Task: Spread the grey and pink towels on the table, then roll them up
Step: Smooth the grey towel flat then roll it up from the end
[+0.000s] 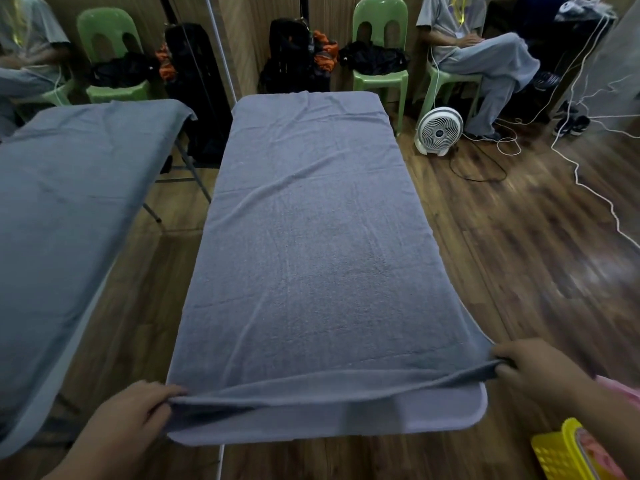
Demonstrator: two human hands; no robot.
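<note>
Lower left of frame: left hand [138, 414], bare; left forearm [88, 457] uncovered down to the bottom edge. Lower right: right hand [531, 372], bare; right forearm [597, 412] uncovered out to the right edge. Fingers look rounded. Blur softens the knuckles; nail detail not resolvable.

Both hands reach forward, spread wide apart.
The left hand [138, 414] and right hand [533, 372] each pinch the near edge of the grey towel [311, 271], fingers curled.
</note>
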